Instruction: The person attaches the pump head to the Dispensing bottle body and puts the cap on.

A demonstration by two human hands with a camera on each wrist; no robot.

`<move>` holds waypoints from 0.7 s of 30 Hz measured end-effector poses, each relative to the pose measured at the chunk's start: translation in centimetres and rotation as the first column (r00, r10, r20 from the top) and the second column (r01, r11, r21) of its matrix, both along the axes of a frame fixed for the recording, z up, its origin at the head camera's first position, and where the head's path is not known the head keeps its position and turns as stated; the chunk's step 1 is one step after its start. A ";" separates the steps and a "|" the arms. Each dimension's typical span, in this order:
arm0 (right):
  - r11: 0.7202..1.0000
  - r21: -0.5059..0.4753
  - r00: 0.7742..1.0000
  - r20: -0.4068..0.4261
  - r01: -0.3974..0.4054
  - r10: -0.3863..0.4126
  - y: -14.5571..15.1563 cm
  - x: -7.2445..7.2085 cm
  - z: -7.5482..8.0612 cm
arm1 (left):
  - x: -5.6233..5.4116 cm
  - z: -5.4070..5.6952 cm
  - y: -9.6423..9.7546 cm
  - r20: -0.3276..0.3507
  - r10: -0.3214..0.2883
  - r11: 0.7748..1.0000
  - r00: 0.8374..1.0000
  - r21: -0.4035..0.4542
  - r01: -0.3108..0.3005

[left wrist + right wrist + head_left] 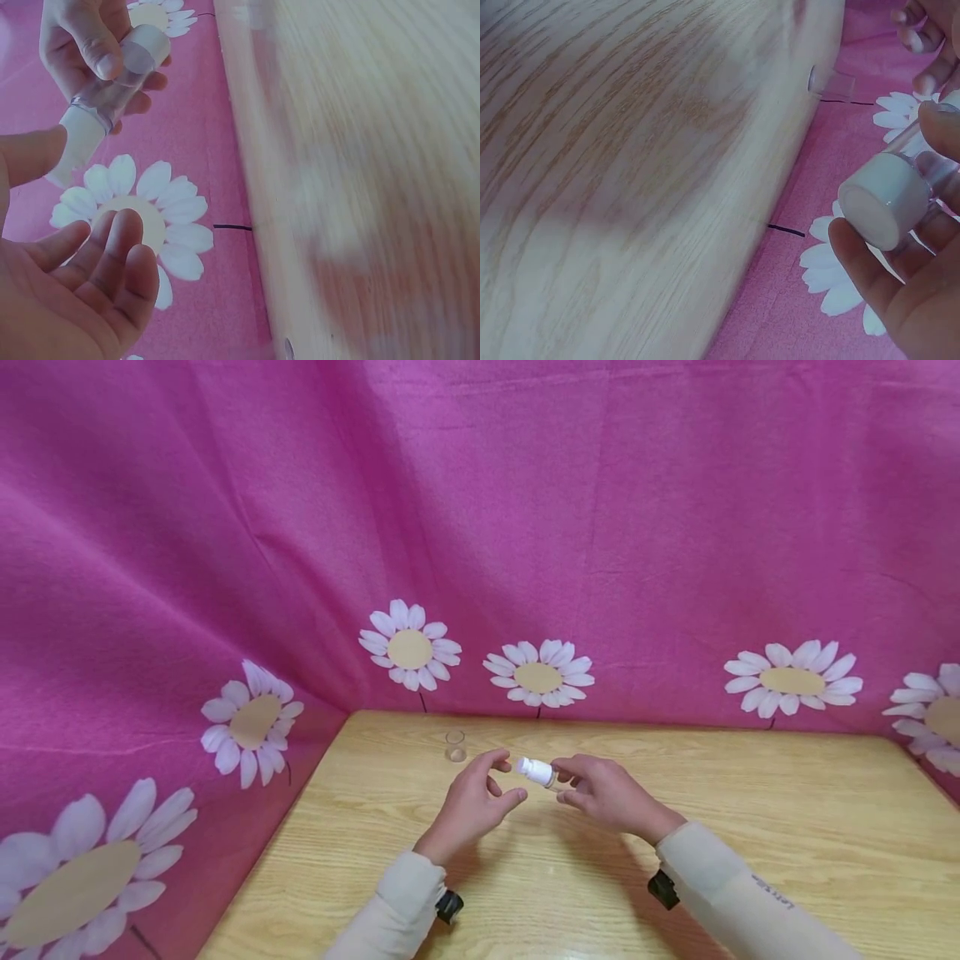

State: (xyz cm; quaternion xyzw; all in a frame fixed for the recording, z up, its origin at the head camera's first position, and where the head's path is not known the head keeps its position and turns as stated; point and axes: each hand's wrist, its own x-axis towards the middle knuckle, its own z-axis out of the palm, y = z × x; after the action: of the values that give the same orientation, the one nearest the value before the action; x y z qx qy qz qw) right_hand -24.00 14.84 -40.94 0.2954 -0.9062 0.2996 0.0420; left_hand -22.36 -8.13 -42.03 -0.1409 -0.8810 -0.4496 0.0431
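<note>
My right hand holds a small bottle with a clear body and white ends, tilted above the table. In the right wrist view the thumb and fingers wrap the clear part, and one white end of the bottle faces the camera. My left hand hovers just left of the bottle's other white end, fingers loosely bent and thumb apart. From the left wrist, the thumb overlaps that white end of the bottle, while the palm of the left hand holds nothing.
A small clear cup-like cap stands on the wooden table behind my left hand. Pink cloth with printed daisies hangs along the table's back and left edges.
</note>
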 end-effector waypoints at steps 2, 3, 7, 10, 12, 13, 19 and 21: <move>1.000 -0.007 1.000 0.006 0.005 -0.005 0.1 0.0 0.0 | 0.2 0.0 -0.2 -0.004 0.009 1.000 1.000 -0.002 -0.009; 1.000 -0.009 1.000 0.012 0.006 -0.006 0.1 0.0 0.0 | 0.4 0.0 -0.3 -0.004 0.012 1.000 1.000 -0.004 -0.012; 1.000 -0.018 0.999 0.047 0.003 -0.003 0.3 0.1 0.0 | 0.8 0.0 -0.7 -0.001 0.015 1.000 1.000 -0.005 -0.015; 1.000 -0.019 0.998 0.067 0.005 -0.004 0.4 0.1 -0.1 | 0.9 0.0 -0.9 0.004 0.013 1.000 1.000 -0.006 -0.013; 1.000 -0.019 0.998 0.070 0.006 -0.005 0.5 0.0 -0.1 | 1.0 0.0 -0.9 0.007 0.012 1.000 1.000 -0.008 -0.012; 1.000 -0.019 0.997 0.073 0.007 -0.005 0.5 0.0 -0.1 | 1.0 0.0 -1.0 0.009 0.012 1.000 1.000 -0.010 -0.012; 0.999 -0.020 0.998 0.061 0.034 -0.033 0.6 -0.6 -0.5 | 1.2 0.2 -1.0 0.018 0.011 1.000 1.000 -0.023 -0.010; 0.998 -0.031 0.997 0.056 0.054 -0.052 0.5 -1.0 -0.6 | 1.2 0.2 -1.0 0.018 0.013 0.999 1.000 -0.029 -0.013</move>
State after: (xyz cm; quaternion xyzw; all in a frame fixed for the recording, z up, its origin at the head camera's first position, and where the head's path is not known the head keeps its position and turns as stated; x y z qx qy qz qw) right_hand -25.00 15.37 -41.53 0.2623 -0.9096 0.3209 0.0297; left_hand -21.17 -9.09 -41.86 -0.1316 -0.8887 -0.4378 0.0360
